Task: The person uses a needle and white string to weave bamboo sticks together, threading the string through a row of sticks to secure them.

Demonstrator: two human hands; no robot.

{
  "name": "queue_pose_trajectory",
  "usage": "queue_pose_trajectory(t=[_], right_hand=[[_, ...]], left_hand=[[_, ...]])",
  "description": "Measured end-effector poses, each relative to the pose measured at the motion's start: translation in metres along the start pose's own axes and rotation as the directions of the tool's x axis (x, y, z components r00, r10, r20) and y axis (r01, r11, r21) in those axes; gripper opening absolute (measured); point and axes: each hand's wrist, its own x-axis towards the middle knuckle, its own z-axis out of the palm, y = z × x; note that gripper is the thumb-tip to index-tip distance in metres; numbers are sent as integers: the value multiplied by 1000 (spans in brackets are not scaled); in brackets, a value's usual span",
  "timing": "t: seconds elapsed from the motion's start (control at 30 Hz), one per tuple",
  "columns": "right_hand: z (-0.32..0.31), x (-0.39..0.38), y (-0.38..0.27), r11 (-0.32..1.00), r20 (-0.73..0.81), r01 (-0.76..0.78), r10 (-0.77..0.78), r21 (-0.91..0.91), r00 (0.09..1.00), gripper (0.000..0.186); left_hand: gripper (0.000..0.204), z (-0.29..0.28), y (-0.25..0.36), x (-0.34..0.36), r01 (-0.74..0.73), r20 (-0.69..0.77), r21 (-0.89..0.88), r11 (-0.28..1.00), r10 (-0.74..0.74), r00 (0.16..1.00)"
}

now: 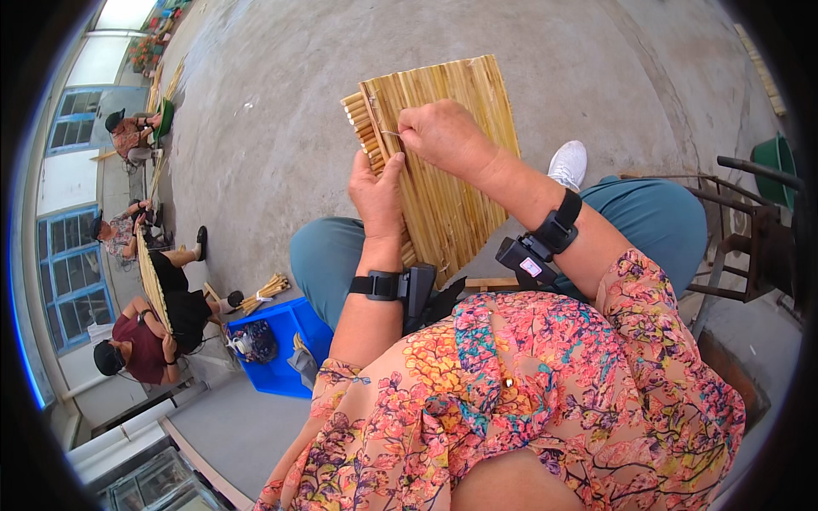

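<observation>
A panel of yellow reed stalks (464,102) laid side by side stands tilted against my lap, between my knees. Along its left edge runs a row of short cut stalk ends (358,119). My left hand (375,196) grips that edge, its thumb on the face of the panel and its fingers partly hidden behind. Just above and to the right, my right hand (443,136) is closed in a pinch on a thin pale string (389,133) that runs to the panel's edge. Both wrists wear black straps with small devices.
At my left a blue bin (290,332) holds cloth items, beside a tied bundle of stalks (266,292). Farther left sit several people, one with a reed panel (153,281). On the right stand a dark metal-framed stool (750,247) and a green basin (771,166).
</observation>
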Motion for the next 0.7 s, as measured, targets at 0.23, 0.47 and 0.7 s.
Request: queue_pose_trajectory(t=[0.23,0.47,0.7], right_hand=[[-28,-11,5,988,31,-118,116,99,993,12],[-128,-63,2,604,416,-677,535,420,736,9],[-151,-139,-22,418,327,-765,725,489,606,11]], left_hand=[[22,14,11,-5,-24,89,91,996,16,996],[23,62,44,-29,-354,317,428,832,228,920],[34,83,53,-67,-568,468,260,781,412,782]])
